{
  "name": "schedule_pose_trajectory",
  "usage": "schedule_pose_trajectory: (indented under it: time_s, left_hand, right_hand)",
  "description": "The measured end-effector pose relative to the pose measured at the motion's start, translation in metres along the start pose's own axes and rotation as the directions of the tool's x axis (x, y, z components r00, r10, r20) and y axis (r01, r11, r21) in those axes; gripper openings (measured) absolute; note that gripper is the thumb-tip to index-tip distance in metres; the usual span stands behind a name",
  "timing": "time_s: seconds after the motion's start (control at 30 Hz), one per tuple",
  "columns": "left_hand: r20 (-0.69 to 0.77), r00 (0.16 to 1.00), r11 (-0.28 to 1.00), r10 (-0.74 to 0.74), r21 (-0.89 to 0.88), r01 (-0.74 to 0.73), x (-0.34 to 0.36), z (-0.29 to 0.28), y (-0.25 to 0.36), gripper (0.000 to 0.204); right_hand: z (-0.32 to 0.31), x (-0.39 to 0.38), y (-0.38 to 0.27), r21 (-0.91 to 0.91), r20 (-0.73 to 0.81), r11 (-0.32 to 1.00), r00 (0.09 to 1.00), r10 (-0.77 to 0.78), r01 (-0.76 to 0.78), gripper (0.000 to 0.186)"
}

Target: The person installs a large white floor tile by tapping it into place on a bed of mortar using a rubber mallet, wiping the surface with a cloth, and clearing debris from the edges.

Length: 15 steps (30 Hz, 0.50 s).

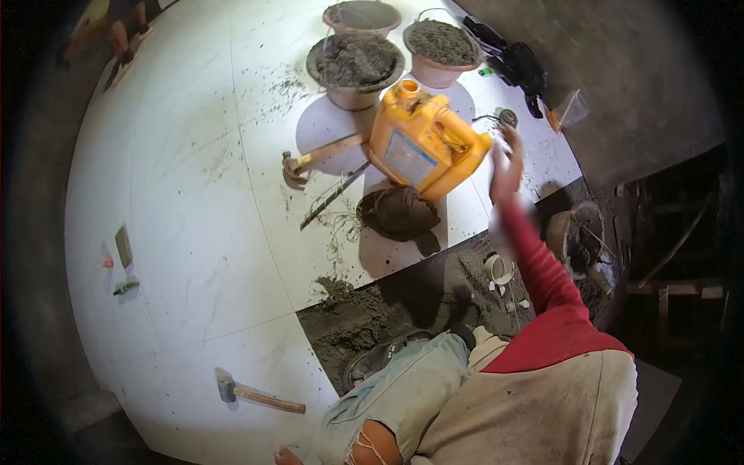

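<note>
My right hand (508, 167), in a red sleeve, is stretched out beside a yellow jerrycan (411, 155). Its fingers look extended, slightly blurred, at the can's right corner; whether they touch it is unclear. The can leans left, its round mouth uncovered. A claw hammer (329, 151) and a dark thin bar (335, 195) lie left of the can, and a crumpled dark brown cloth-like item (399, 213) is just below it. Only a bit of my left hand (287, 456) shows at the lower edge, near my torn jeans knee; its fingers are mostly cut off.
Three buckets (354, 97) stand at the back, at least two heaped with grey mortar. A mallet (263, 398) lies on the white tiles (186, 271). Wet mortar (341, 322) borders the tile edge. A dirty pail (577, 232) and black bag (523, 66) are at right. Another person's legs (120, 43) show far left.
</note>
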<state>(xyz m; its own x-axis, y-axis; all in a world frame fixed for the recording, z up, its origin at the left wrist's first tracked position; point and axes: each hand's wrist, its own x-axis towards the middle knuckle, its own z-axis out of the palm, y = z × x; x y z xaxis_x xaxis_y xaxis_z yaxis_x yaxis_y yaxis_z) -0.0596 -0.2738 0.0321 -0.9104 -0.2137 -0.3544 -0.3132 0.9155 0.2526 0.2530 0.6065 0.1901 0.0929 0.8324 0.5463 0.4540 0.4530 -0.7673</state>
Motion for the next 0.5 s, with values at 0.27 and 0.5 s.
schedule_pose_trajectory:
  time_s: [0.27, 0.5]
  left_hand:
    - [-0.174, 0.978, 0.931, -0.119, 0.324, 0.171, -0.017, -0.054, 0.023, 0.067]
    - [-0.094, 0.976, 0.975, 0.197, 0.12, -0.185, 0.059, -0.068, 0.023, 0.04]
  right_hand:
    - [0.036, -0.011, -0.094, -0.459, 0.408, 0.815, 0.899, -0.159, 0.353, 0.032]
    - [0.023, 0.017, -0.056, -0.473, 0.357, 0.834, 0.927, -0.114, 0.285, 0.038]
